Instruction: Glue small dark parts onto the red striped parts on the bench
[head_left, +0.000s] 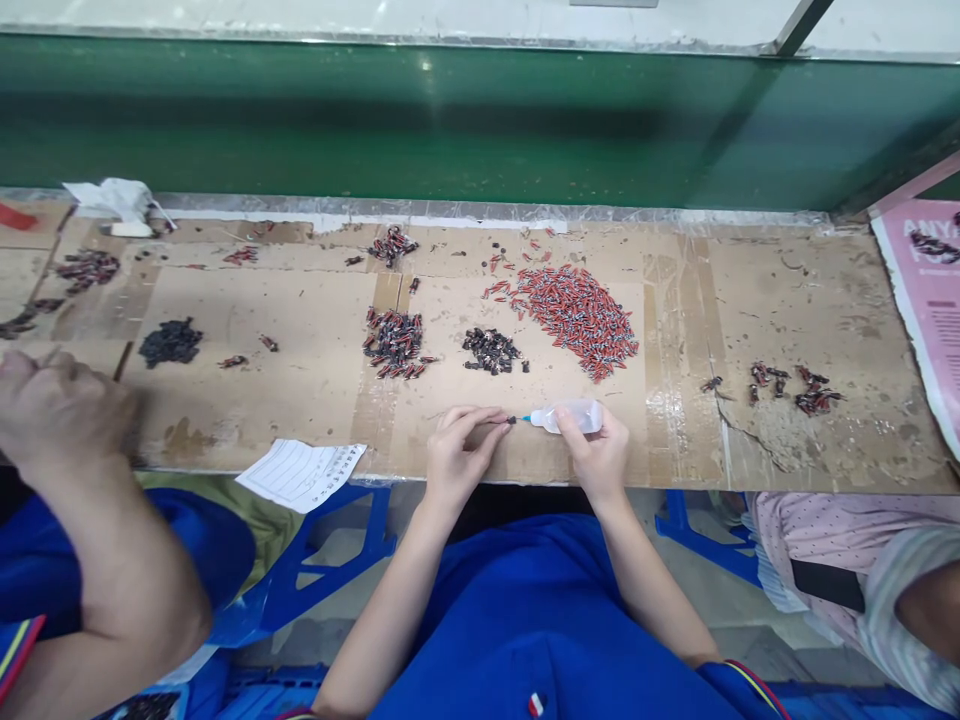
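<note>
Between the thumb and fingertips of my left hand (pixel 463 450) is a small black part (pixel 511 420), near the table's front edge. My right hand (pixel 598 450) is wrapped round a clear squeeze bottle (pixel 574 416), tipped on its side. Its thin blue nozzle (pixel 525 419) points left, right beside the black part; whether they touch I cannot tell. Just beyond my hands lies a pile of black parts (pixel 493 351). Farther back to the right spreads a large heap of small red pieces (pixel 577 315). Left of the black parts is a pile of red-and-black pieces (pixel 395 343).
Cardboard (pixel 300 300) covers the table. A paper slip (pixel 304 473) overhangs the front edge. Another person's hand (pixel 64 405) is at the left, near a dark pile (pixel 171 342). More pieces (pixel 816 392) lie at the right, where another person sits. A green panel (pixel 375 130) stands behind.
</note>
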